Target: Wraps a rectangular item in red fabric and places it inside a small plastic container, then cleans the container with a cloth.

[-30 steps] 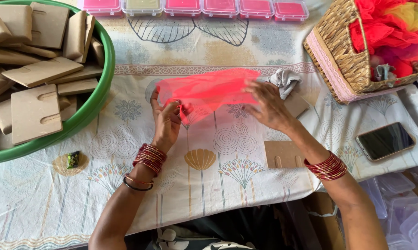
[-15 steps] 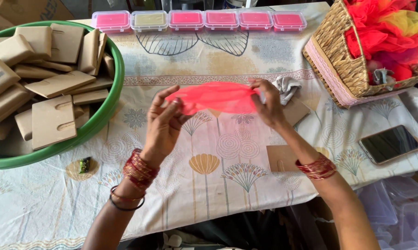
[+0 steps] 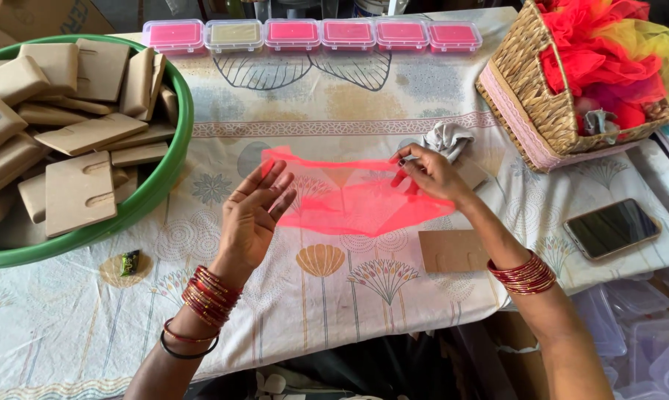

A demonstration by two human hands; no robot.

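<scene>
Seen from above, a person's two bare hands work over a table covered with a pale leaf-and-flower printed cloth (image 3: 334, 96). The left hand (image 3: 254, 216) is raised flat with fingers spread, palm turned inward, its fingertips at the left end of a sheer pink-red square of netting fabric (image 3: 353, 200) that is stretched out just above the middle of the table. The right hand (image 3: 429, 174) is curled, thumb and fingers pinching the fabric's right upper edge. Both wrists wear stacked red bangles. Along the far edge stand five small clear lidded boxes (image 3: 312, 34), four with pink contents and one yellowish. A large green round tub (image 3: 160, 185) at the left edge is heaped with many flat brown cardboard pieces, too many to count. One woven straw basket (image 3: 542, 96) full of red and yellow netting sits at the far right corner. One black phone (image 3: 612, 228) lies near the right edge, and one flat brown cardboard piece (image 3: 453, 250) at the near edge.
</scene>
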